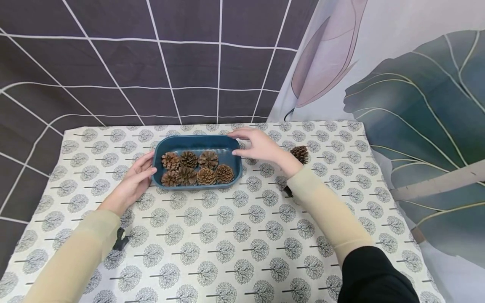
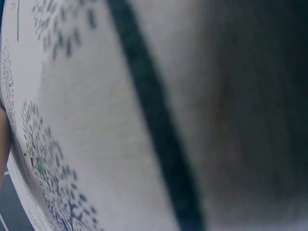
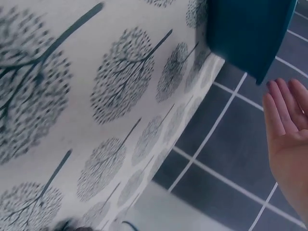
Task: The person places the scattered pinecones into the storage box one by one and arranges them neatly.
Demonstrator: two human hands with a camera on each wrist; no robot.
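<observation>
A dark blue oblong plastic tray stands toward the back of the cloth, and several brown pine cones lie in two rows inside it. At its left end is my left hand, fingers along the outer wall and thumb at the rim. My right hand reaches to the opposite end, its fingertips by the back right corner and its thumb apart from them at the rim. The right wrist view shows these fingers straight beside the tray wall. The left wrist view holds mostly blurred cloth.
Another pine cone lies on the tree-printed tablecloth, just right of my right wrist. A dark curtain with white grid lines hangs behind the table, and a leaf-patterned curtain hangs at the right.
</observation>
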